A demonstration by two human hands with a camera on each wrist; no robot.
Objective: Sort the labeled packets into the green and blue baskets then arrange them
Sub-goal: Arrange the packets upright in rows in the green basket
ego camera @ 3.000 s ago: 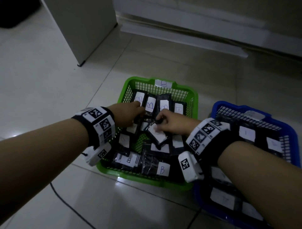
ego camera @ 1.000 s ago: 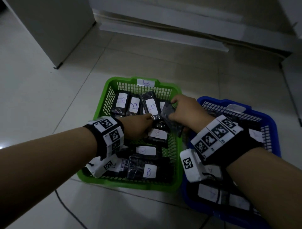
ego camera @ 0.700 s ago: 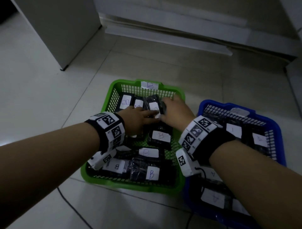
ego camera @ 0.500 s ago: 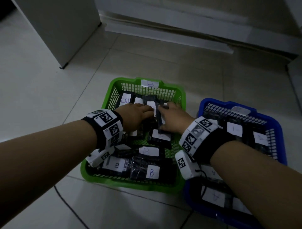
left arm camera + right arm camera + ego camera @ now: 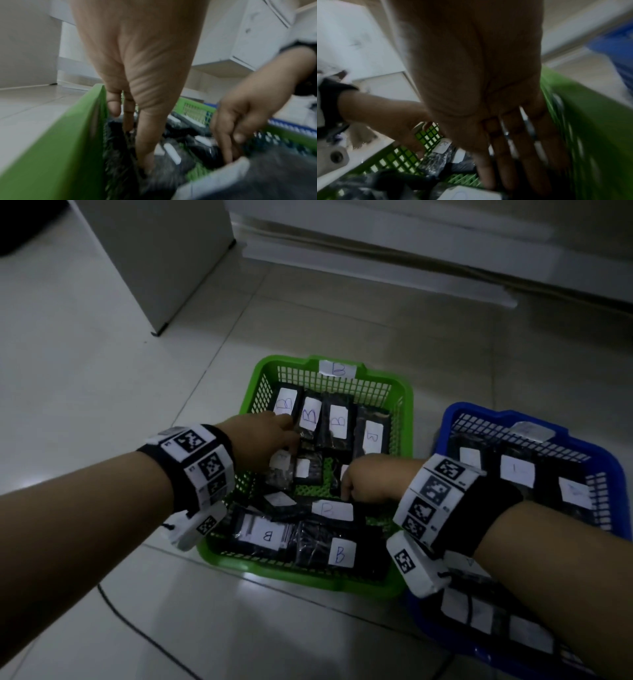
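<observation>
The green basket point(image 5: 298, 577), tagged B, holds several dark packets with white B labels. A row of them point(image 5: 337, 422) stands along its back wall. My left hand point(image 5: 267, 440) reaches down by the left wall, thumb and fingers point(image 5: 145, 155) pinching a dark packet point(image 5: 279, 470). My right hand point(image 5: 366, 481) is at the basket's middle. Its straight fingers point(image 5: 513, 155) touch the far edge of a flat packet labelled B point(image 5: 334, 510). The blue basket point(image 5: 479, 412) stands to the right with its own labelled packets point(image 5: 517, 470).
A white cabinet point(image 5: 154, 251) stands at the back left and a pale ledge point(image 5: 376, 265) runs along the far wall. A black cable point(image 5: 137, 621) crosses the tiled floor in front of the green basket.
Both hands have drawn back from the back row to the middle of the green basket. The packet they handled there now stands at the row's right end.
</observation>
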